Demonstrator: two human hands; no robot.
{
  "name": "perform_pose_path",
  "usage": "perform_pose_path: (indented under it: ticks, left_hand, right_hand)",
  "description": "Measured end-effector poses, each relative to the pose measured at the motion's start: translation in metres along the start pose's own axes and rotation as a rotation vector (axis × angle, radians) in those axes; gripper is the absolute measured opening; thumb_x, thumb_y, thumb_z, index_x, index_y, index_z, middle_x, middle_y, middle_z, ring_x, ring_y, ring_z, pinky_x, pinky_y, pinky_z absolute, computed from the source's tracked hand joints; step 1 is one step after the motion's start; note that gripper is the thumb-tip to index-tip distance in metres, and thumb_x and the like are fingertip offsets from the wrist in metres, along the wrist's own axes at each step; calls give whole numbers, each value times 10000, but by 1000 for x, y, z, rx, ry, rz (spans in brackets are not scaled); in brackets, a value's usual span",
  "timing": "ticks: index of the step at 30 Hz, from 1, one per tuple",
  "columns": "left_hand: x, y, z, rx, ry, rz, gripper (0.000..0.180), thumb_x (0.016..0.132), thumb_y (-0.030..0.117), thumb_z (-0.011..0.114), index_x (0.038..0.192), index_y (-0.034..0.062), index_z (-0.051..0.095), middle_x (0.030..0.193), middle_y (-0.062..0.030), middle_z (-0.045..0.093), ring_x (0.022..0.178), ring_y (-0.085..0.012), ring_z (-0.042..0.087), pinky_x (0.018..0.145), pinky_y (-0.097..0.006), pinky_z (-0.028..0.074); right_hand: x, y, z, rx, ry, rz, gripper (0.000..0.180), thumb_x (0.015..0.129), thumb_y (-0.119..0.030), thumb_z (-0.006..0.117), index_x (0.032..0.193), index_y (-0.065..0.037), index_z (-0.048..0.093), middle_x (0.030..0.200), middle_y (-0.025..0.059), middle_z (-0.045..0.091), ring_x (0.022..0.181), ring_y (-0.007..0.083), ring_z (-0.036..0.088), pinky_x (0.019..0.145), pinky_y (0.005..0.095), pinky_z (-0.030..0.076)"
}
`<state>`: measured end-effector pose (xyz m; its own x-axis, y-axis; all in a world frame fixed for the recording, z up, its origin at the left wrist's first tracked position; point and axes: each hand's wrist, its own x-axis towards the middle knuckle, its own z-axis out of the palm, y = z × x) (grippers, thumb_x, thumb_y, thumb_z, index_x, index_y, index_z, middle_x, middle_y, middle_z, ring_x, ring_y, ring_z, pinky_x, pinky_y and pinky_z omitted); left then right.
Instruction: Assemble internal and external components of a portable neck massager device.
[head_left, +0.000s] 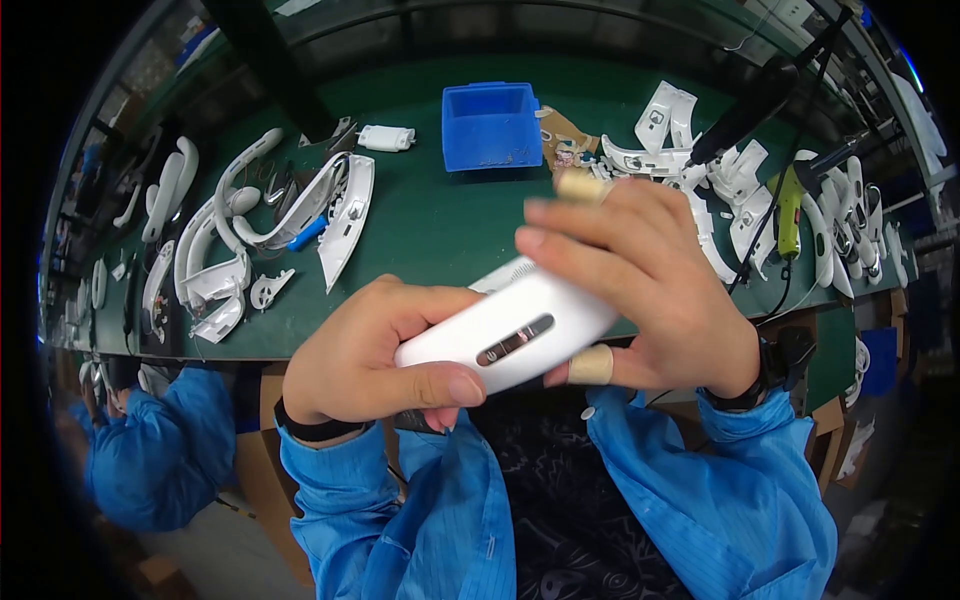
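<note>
A white shell (510,335) is held above the near edge of the green bench (440,220), between both hands and close to the body. The left hand (365,360) is wrapped around its lower-left end, fingers curled together and clamped on it, the thumb laid flat along the front just beside a dark slot (515,340). The right hand (650,290) is closed over the upper-right end, fingers pressed on the top edge and the thumb underneath; tan finger cots (590,365) are worn on the thumb and one fingertip. The step in hand is judged to be a pressing or checking of the shell's right end. It is best done with the left grip kept firm and still, so that force from the right hand is taken squarely and the piece is not twisted (a thin moulding is likely to flex or mark). The slot should be kept facing up and uncovered, so that alignment can be watched. More white parts (250,235) are spread at ten o'clock from the hands, a blue bin (490,125) is set at twelve, and another heap of parts (735,175) with a yellow-green driver (790,210) is found at two. A second person's blue sleeve (150,450) is seen at eight o'clock.
</note>
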<state>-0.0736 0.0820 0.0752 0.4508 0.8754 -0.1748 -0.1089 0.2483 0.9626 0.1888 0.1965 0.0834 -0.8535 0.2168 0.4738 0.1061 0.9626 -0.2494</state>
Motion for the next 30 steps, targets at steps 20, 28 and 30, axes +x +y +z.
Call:
perform_pose_path:
  ticks: [20, 28, 30]
  left_hand:
    - [1, -87, -4, -510, 528, 615, 743, 913, 383, 731, 1438, -6, 377, 745, -28, 484, 477, -73, 463, 449, -233, 441]
    - [-5, -80, 5, -573, 573, 534, 724, 919, 368, 718, 1426, -20, 378, 739, -31, 482, 474, -69, 472, 448, -234, 448]
    - [-7, -74, 6, -561, 587, 526, 722, 916, 371, 718, 1420, -22, 383, 734, -30, 480, 473, -68, 469, 450, -232, 445]
  right_hand:
    - [-25, 1, 25, 711, 119, 315, 699, 910, -168, 698, 1522, -13, 397, 1313, 187, 549, 1096, 289, 551, 958, 399, 455]
    - [-33, -11, 36, 1034, 138, 434, 718, 917, -138, 698, 1536, -33, 351, 1452, 167, 467, 1207, 227, 539, 1009, 353, 444]
    - [-37, -12, 45, 1048, 175, 414, 725, 920, -130, 700, 1540, -35, 337, 1452, 164, 465, 1201, 227, 540, 1007, 352, 445]
